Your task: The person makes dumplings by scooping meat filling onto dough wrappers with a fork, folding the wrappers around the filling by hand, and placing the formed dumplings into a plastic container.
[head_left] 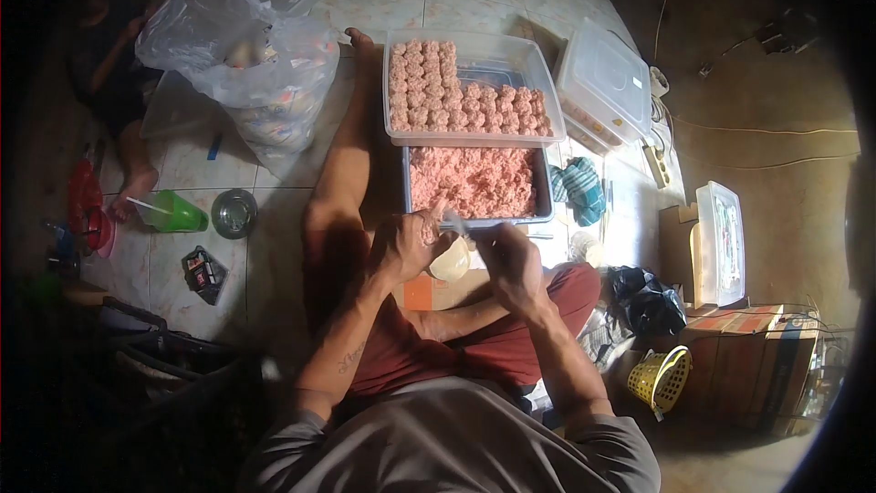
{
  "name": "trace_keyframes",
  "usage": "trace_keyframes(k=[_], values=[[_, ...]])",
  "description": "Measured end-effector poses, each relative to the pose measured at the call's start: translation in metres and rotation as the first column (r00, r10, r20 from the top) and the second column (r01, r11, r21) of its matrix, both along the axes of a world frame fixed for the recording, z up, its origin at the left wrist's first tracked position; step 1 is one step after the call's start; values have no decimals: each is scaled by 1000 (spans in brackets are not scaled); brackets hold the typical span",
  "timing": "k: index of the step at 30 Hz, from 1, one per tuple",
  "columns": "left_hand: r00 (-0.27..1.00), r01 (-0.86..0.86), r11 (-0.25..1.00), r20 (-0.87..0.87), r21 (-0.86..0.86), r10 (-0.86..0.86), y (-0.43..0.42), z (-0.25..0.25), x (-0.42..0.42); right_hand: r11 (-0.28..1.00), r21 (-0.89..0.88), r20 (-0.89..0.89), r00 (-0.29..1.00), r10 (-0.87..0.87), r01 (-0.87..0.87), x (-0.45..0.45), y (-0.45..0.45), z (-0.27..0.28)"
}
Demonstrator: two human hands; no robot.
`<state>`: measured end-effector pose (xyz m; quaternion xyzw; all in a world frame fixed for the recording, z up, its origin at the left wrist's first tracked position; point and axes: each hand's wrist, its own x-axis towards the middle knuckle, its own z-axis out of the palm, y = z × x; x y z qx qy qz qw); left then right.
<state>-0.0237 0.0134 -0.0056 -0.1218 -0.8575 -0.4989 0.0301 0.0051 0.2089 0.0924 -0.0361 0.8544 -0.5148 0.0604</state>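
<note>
My left hand (409, 245) is closed around some pink minced meat (431, 228), which shows at its thumb side. Beside it, my right hand (513, 267) has its fingers curled; a small translucent piece (454, 222) lies between the two hands, and I cannot tell which one holds it. A round pale bowl-like thing (450, 261) sits just below them, partly covered. Right beyond the hands, a dark blue tub (408, 196) holds a mass of pink minced meat (470, 178). Over its far edge stands a clear plastic container (546, 68) with rows of meatballs (424, 82).
Left are a large plastic bag (283, 96), a green cup (178, 212) and a glass ashtray (234, 213). Another person's foot (137, 184) is near the cup. Right are a lidded container (607, 78), a checkered cloth (581, 190), a black bag (646, 299) and a yellow basket (659, 377).
</note>
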Motion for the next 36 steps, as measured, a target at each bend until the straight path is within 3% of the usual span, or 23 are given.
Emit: trace_keyframes(k=[1,5,8,9,10,11,14,15,17,18,19,21,22,23,24,25,27,28,29,31,33,35,36], values=[[1000,4,1000,-2,5,-4,-1,-2,1,1000,5,-2,1000,-4,4,-8,4,-4],[939,306,928,92,213,-331,-7,0,7,902,431,-403,897,182,10,-86,51,-64],[967,251,920,-41,302,-251,-3,11,12,659,738,-139,923,360,-146,-125,101,-110],[967,255,919,-53,301,-251,-7,15,8,622,754,-15,941,337,-210,-132,100,-89],[970,204,931,67,304,-234,-11,22,7,691,721,-213,933,290,-50,-124,97,-83],[955,147,942,204,302,-215,-15,24,14,690,721,-200,933,300,-67,-106,87,-63],[993,111,967,16,228,-118,-11,4,12,827,507,-334,829,449,-243,-67,43,11],[978,148,977,124,155,-168,-13,7,7,847,429,-434,752,497,-313,-53,33,18],[948,204,976,234,81,-217,-9,-6,2,845,341,-301,804,513,-411,-23,18,27],[969,108,989,-235,97,-82,-1,-13,0,854,334,-252,835,489,-399,-13,13,20],[758,25,987,-647,156,83,4,-20,0,855,333,-252,837,486,-397,-6,14,21],[883,-9,994,-468,-108,-43,-4,-8,8,922,267,-252,904,347,-279,-3,14,29],[996,75,994,-63,81,-70,-5,-7,6,946,287,-205,955,215,-151,-2,11,28],[925,73,955,340,286,-173,-6,-5,6,946,286,-203,955,215,-152,1,9,26],[984,178,937,-59,299,-168,-9,13,7,980,177,-237,962,136,-95,3,7,22],[983,182,938,-72,296,-168,-13,14,6,997,65,-270,961,56,-39,3,6,21],[943,153,911,220,383,-251,-23,9,6,998,52,-133,991,32,-25,11,5,12],[962,269,891,-140,365,-232,-10,1,-1,986,130,-217,968,127,-100,11,2,-3],[961,273,891,-142,363,-237,-5,-7,1,963,213,-293,929,224,-165,12,-1,-14],[986,34,852,123,522,-114,1,-7,-1,962,237,-379,899,222,-138,10,0,-3],[951,130,609,74,782,-299,-16,0,3,993,-39,-123,985,-119,115,17,9,16],[920,218,926,250,310,-301,-31,-20,-4,992,5,-228,966,-121,125,9,14,13],[917,224,925,255,305,-306,-23,-10,-3,995,101,-244,969,30,-5,4,15,10]])
